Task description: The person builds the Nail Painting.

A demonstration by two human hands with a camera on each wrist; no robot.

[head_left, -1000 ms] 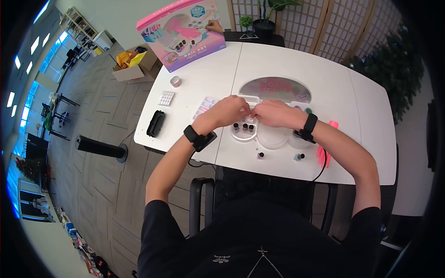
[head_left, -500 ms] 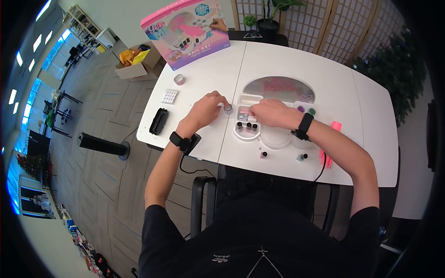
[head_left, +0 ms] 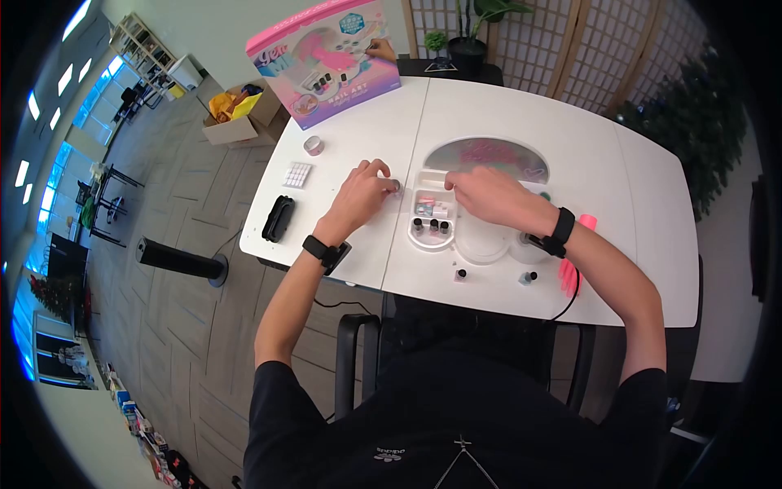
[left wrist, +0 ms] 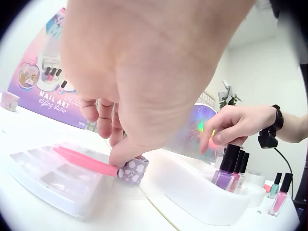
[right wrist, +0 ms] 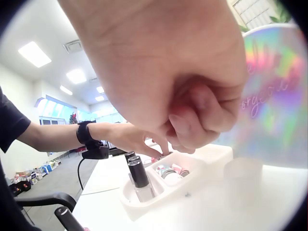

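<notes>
In the left wrist view, a small purple roll with white flower shapes stands beside a clear plastic tray. My left hand pinches this roll between thumb and fingers, left of the white nail-art case. A pink stick lies across the clear tray, its end by my left thumb. Over the case hangs my right hand, its fingers loosely curled and nothing visible in them. Dark-capped nail polish bottles stand in the case's front section, and small coloured pieces fill the compartment behind.
Behind the case rises a shiny mirror panel. Two loose polish bottles, one pink and one teal, stand near the front edge. Pink hand form lies right. On the left are a black holder, white pack, jar and product box.
From over the case, my left hand has moved left onto the table with the purple roll. My right hand has lifted slightly out of the compartment, baring the pieces in it.
</notes>
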